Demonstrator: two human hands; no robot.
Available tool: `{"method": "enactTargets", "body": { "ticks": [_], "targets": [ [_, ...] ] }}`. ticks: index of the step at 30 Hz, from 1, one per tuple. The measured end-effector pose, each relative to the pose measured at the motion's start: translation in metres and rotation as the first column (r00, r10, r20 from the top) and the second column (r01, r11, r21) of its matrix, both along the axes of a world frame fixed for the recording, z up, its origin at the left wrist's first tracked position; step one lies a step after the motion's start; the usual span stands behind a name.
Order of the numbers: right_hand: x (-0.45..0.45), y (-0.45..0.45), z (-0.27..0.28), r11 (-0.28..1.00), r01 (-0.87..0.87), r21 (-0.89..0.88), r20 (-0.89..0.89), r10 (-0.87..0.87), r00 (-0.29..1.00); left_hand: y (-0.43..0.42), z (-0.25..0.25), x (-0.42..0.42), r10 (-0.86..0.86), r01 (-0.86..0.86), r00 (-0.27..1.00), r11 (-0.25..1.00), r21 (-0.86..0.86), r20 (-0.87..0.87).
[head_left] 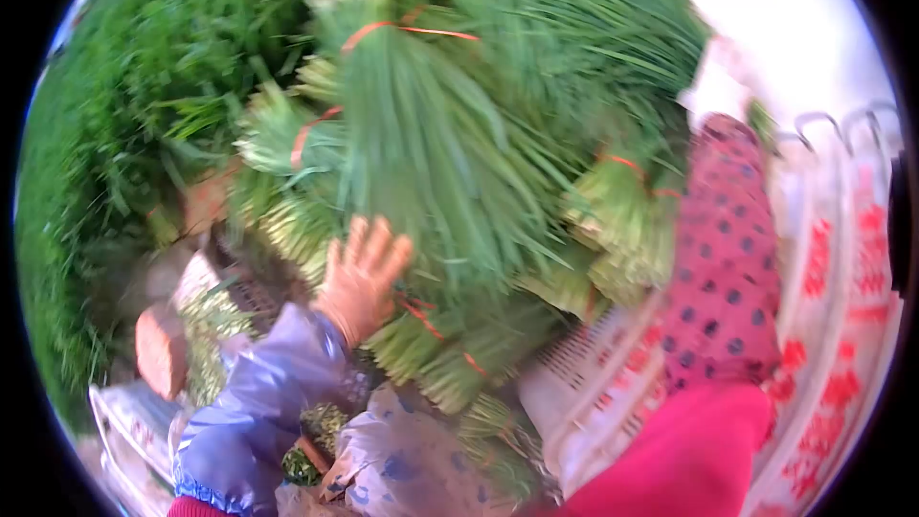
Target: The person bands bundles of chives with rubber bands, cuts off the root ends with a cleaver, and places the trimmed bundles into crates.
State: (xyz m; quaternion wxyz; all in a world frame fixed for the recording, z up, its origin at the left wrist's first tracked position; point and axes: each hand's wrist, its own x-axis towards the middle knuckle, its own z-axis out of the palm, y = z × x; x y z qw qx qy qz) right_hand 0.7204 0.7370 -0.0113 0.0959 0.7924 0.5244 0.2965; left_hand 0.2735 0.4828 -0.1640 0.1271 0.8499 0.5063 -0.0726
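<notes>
Left hand (364, 276) at bundle (436, 148) edge

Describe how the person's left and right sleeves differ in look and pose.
The left sleeve is shiny and purple; the right sleeve is pink with dark dots. The left sleeve slants up from the lower left; the right sleeve's dotted part runs nearly upright. The left sleeve meets an orange-gloved left hand, the right sleeve a pale, blurred right hand. Both cover a forearm.
</notes>
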Motion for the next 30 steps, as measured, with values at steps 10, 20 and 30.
{"method": "enactTargets", "body": {
  "ticks": [10,20,30],
  "targets": [
    [0.013,-0.001,-0.028,0.977,-0.195,-0.08,-0.067,0.19,0.979,-0.21,0.062,-0.101,0.336,-0.308,0.938,0.919,-0.245,0.083],
    [-0.047,-0.035,0.089,0.827,-0.321,0.461,-0.576,0.554,0.6,-0.274,0.058,-0.116,0.404,-0.318,0.84,0.908,-0.274,0.364],
    [-0.322,-0.206,0.133,0.768,-0.242,0.593,-0.76,0.436,-0.482,-0.268,0.099,-0.157,0.711,-0.46,0.305,0.692,-0.556,0.633]
  ]
}}
